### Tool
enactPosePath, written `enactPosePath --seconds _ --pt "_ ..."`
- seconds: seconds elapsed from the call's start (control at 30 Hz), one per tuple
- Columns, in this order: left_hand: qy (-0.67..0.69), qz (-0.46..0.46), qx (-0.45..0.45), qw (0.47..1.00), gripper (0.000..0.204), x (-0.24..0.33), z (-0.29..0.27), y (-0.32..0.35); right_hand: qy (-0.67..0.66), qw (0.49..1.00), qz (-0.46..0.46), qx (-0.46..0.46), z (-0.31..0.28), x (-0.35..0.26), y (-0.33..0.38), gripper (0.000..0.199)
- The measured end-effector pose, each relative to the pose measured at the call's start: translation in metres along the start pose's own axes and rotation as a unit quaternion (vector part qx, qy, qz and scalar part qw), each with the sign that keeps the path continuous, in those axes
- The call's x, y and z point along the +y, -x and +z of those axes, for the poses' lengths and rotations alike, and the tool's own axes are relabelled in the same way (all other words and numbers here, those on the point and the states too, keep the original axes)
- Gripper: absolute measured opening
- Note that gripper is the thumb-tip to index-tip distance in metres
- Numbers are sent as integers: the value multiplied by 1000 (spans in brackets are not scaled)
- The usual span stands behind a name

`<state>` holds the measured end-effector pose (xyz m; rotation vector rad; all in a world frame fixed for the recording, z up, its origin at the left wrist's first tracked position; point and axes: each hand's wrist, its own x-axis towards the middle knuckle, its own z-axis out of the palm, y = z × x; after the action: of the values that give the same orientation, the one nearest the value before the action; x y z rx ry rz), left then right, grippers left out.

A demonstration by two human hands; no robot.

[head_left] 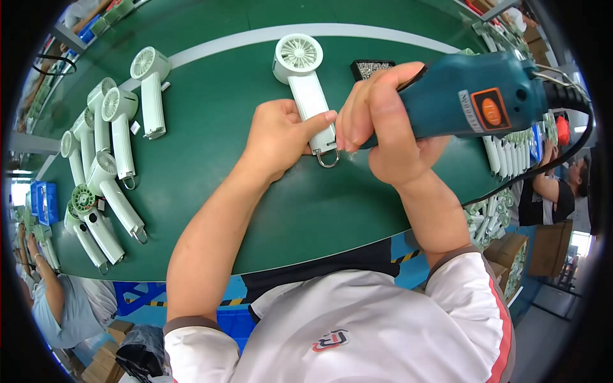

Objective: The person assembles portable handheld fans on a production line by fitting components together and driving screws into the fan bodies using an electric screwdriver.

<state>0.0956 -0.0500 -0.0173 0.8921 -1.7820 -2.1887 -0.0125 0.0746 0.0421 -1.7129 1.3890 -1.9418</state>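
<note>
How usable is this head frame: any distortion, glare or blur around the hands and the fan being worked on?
Head view: strong fisheye bend, so the white belt stripe curves and black corners vignette; lighting even with soft shadows; left hand, right hand, white handheld fan and teal electric screwdriver are sharp; rim slightly soft.

White handheld fans on the green belt: eight, one (305, 83) lying apart and seven (121, 127) grouped at the left
Teal electric screwdrivers (476, 96): one
Black screw trays (370, 66): one
Blue bins (43, 203): one
</note>
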Motion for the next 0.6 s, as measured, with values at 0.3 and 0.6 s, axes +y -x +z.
enactPosePath --seconds 0.3,0.6 --pt "11 22 1 1000 33 -5 6 -1 -53 996 21 66 6 -6 7 6" --pt "-43 100 67 992 39 -4 5 5 -25 897 334 289 -114 -53 -10 35"
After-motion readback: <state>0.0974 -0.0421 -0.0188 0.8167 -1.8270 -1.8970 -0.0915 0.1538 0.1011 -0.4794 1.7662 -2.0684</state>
